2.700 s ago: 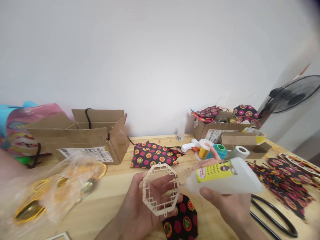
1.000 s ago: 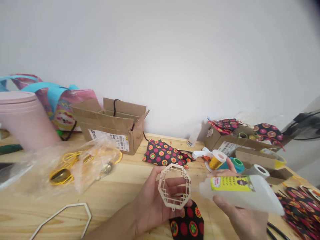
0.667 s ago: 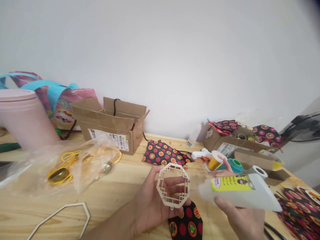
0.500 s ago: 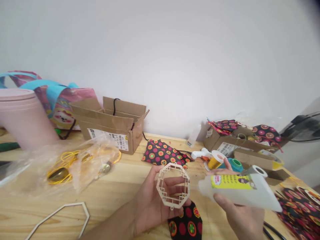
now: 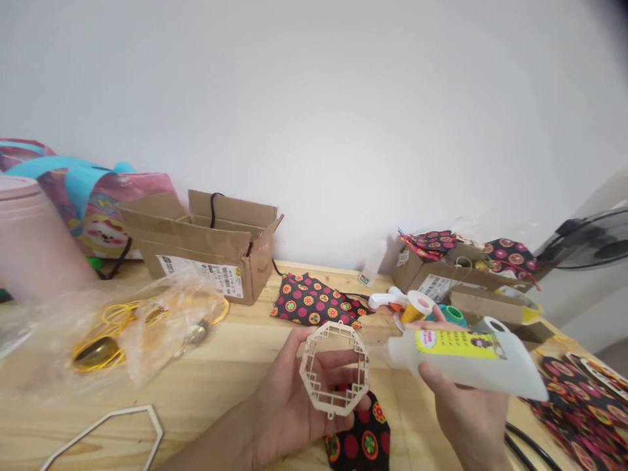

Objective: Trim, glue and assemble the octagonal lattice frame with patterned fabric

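Observation:
My left hand [image 5: 289, 405] grips an octagonal wooden lattice frame [image 5: 307, 366] by its edges, thumb at the upper left and fingers behind it. In my right hand [image 5: 466, 418] lies a glue bottle [image 5: 495, 366] with a yellow label, tipped on its side. Its nozzle points left, at the frame's right edge; whether the tip touches the wood I cannot tell. Beneath the frame, a black patterned octagonal fabric piece [image 5: 363, 445] rests on the table, partly hidden by my left hand.
Behind are patterned fabric [image 5: 309, 301], an open cardboard box [image 5: 206, 242], a small bottle [image 5: 373, 265] and a white glue gun [image 5: 387, 298]. Yellow cord in a plastic bag [image 5: 147, 333] and a plain octagonal frame [image 5: 157, 425] lie left. More patterned pieces [image 5: 583, 412] are piled right.
The whole view has shifted slightly, so things on the table appear farther left. Both hands keep hold of the frame and bottle, with the nozzle still at the frame's right edge.

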`<state>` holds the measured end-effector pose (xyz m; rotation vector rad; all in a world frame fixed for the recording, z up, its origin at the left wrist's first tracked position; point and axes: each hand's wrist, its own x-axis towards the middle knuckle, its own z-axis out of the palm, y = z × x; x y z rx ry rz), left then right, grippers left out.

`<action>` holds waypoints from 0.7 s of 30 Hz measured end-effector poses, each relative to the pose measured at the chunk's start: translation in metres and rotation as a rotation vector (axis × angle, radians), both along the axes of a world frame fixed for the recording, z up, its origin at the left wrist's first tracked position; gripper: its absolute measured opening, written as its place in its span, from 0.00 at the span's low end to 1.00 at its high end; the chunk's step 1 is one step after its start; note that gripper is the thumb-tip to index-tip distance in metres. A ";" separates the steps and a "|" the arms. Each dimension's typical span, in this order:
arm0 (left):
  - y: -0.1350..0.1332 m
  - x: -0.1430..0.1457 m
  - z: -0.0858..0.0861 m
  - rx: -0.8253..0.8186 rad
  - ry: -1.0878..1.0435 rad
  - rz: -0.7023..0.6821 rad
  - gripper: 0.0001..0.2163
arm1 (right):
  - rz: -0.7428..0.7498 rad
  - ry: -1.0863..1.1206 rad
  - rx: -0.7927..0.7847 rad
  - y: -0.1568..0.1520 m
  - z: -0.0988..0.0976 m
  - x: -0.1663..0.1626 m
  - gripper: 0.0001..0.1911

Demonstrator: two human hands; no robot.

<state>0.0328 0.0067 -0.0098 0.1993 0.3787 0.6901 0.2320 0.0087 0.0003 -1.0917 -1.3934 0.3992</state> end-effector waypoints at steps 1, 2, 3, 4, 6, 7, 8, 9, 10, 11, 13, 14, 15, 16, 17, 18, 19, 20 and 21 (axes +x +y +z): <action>0.000 0.000 0.000 -0.007 0.008 0.006 0.27 | 0.023 -0.003 -0.009 0.000 0.002 0.000 0.19; 0.001 0.000 0.000 -0.010 0.016 0.013 0.27 | 0.051 -0.011 -0.019 -0.001 0.004 0.000 0.19; 0.001 -0.001 0.000 -0.010 0.019 0.020 0.27 | 0.084 -0.021 -0.029 -0.001 0.006 -0.001 0.19; 0.002 -0.001 0.000 -0.006 0.017 0.027 0.27 | 0.115 -0.032 -0.034 -0.002 0.007 -0.001 0.20; 0.002 -0.002 -0.001 0.004 0.007 0.038 0.27 | 0.156 -0.046 -0.045 -0.003 0.009 -0.001 0.22; 0.001 -0.002 -0.001 0.009 0.002 0.040 0.28 | 0.154 -0.042 -0.050 -0.003 0.009 -0.001 0.22; 0.001 -0.002 -0.001 0.013 -0.003 0.039 0.28 | 0.136 -0.029 -0.059 -0.003 0.009 -0.001 0.22; 0.000 -0.002 -0.001 0.017 -0.009 0.038 0.28 | 0.112 -0.007 -0.070 -0.003 0.008 -0.002 0.22; 0.000 -0.003 -0.001 0.023 -0.014 0.039 0.29 | 0.097 0.019 -0.080 -0.003 0.007 -0.002 0.21; -0.001 -0.003 -0.001 0.025 -0.018 0.041 0.29 | 0.105 0.040 -0.085 -0.003 0.007 -0.002 0.21; -0.001 -0.004 0.000 0.029 -0.021 0.048 0.29 | 0.190 0.064 -0.076 -0.003 0.006 -0.003 0.21; -0.001 -0.004 0.000 0.030 -0.021 0.050 0.29 | 0.255 0.067 -0.073 -0.003 0.006 -0.002 0.22; -0.001 -0.004 0.000 0.032 -0.023 0.054 0.28 | 0.309 0.070 -0.076 -0.002 0.005 -0.002 0.22; -0.001 -0.005 0.001 0.036 -0.025 0.055 0.28 | 0.338 0.076 -0.084 -0.002 0.005 -0.001 0.21; -0.001 -0.005 0.001 0.038 -0.031 0.062 0.28 | 0.336 0.085 -0.094 -0.001 0.003 0.001 0.21; -0.001 -0.005 0.001 0.041 -0.039 0.065 0.27 | 0.311 0.096 -0.100 0.000 0.002 0.002 0.21; -0.001 -0.005 0.002 0.042 -0.048 0.070 0.27 | 0.278 0.104 -0.099 0.000 0.000 0.004 0.21; -0.001 -0.005 0.002 0.043 -0.059 0.074 0.27 | 0.248 0.109 -0.092 0.001 -0.001 0.005 0.21; -0.001 -0.005 0.002 0.043 -0.066 0.075 0.28 | 0.220 0.111 -0.083 0.001 -0.002 0.006 0.22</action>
